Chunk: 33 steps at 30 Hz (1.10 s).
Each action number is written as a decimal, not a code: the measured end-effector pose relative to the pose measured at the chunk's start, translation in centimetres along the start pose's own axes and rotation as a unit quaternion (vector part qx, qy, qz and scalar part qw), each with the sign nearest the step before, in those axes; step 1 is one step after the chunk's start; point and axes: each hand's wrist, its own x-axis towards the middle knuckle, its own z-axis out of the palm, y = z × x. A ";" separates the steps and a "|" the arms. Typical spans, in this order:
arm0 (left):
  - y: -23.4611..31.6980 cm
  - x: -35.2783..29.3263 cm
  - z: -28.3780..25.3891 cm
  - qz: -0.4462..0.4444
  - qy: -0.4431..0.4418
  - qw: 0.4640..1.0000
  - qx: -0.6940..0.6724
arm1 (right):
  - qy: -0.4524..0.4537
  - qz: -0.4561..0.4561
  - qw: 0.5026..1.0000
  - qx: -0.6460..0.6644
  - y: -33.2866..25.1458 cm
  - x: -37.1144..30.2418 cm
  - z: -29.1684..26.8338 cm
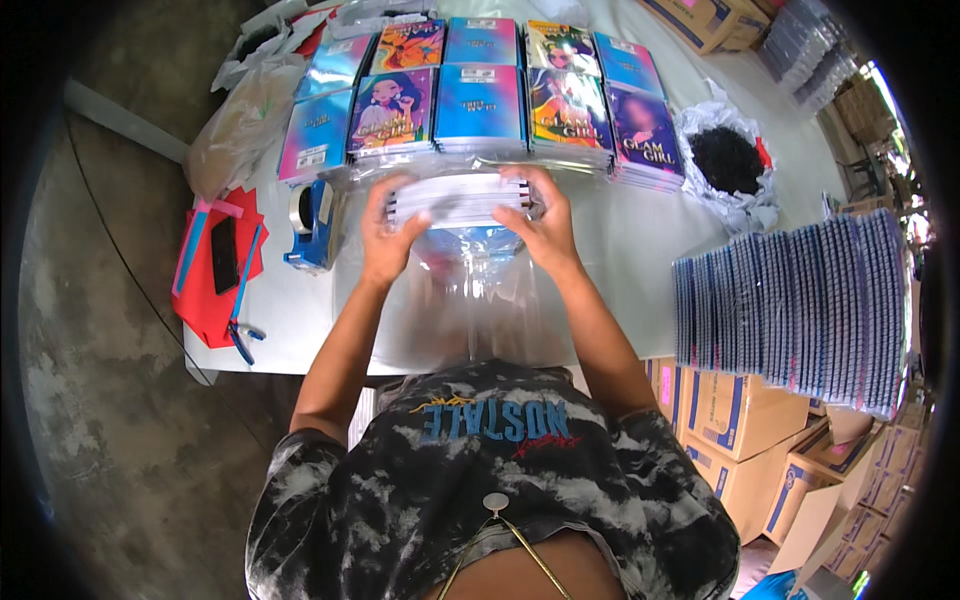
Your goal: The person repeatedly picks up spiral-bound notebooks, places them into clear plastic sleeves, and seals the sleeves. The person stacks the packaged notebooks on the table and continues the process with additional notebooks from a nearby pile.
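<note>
Between my hands is a stack of notebooks (458,203), its white page edges facing me, slightly blurred. My left hand (388,240) is closed on the stack's left end, with the thumb on the near side. On the right end my right hand (546,225) grips it the same way. Below the stack a clear plastic sheet or bag (480,305) spreads toward my shirt; how it joins the stack I cannot tell. Just beyond my fingers stand piles of glossy notebooks (392,112), some with illustrated covers and others with blue-pink covers. A blue tape dispenser (317,243) stands left of my left hand.
A phone (225,254) and scissors or a cutter (240,328) lie over red sheets (207,310) at left. To the right are a plastic-lined container with black material (727,160) and a long row of spiral notebooks (785,305). Cardboard boxes (745,415) stand below it.
</note>
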 end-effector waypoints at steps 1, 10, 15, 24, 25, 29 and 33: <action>0.2 1.2 -0.3 0.100 -0.025 0.990 0.093 | -0.016 -0.014 0.998 -0.053 -0.5 1.2 0.4; 3.3 5.4 1.2 0.076 0.002 0.997 -0.030 | 0.019 -0.088 0.994 -0.065 -5.9 4.7 2.0; 3.2 7.3 2.8 0.057 -0.007 0.997 -0.045 | 0.070 -0.034 0.996 -0.041 -5.2 6.8 1.2; -1.3 5.1 -2.8 0.034 0.007 0.997 -0.070 | -0.194 -0.278 0.880 -0.333 -5.7 -1.7 1.5; -1.0 2.6 -1.5 0.000 -0.002 1.000 -0.031 | -0.189 -0.242 0.868 -0.391 -5.0 -1.3 2.5; 0.4 -0.4 1.2 -0.157 0.016 0.986 0.048 | -0.165 -0.113 0.855 -0.479 -2.6 2.7 3.2; 0.6 -0.3 1.6 0.028 0.018 0.948 0.316 | -0.050 -0.178 0.866 -0.465 -1.6 5.0 3.0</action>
